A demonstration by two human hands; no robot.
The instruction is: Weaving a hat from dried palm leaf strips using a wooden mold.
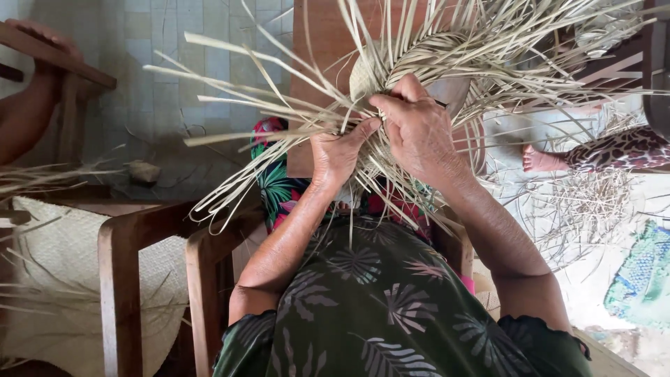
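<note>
Straw weaving [412,63], a half-made piece with long pale strips fanning out on every side, sits in front of the person's chest above the lap, held up by both hands. From the left: another person's arm [28,105] rests on a wooden frame, and a woven mat [49,279] lies beside a wooden chair [122,279]. The left hand [338,153] pinches a bundle of strips from below, thumb pressed up. The right hand [419,129] is clenched over the woven edge, fingers folding a strip in. A good weave here probably needs the left pinch kept tight while each strip is pulled snug. Far right, another person's foot [541,159] rests on the floor among scraps.
</note>
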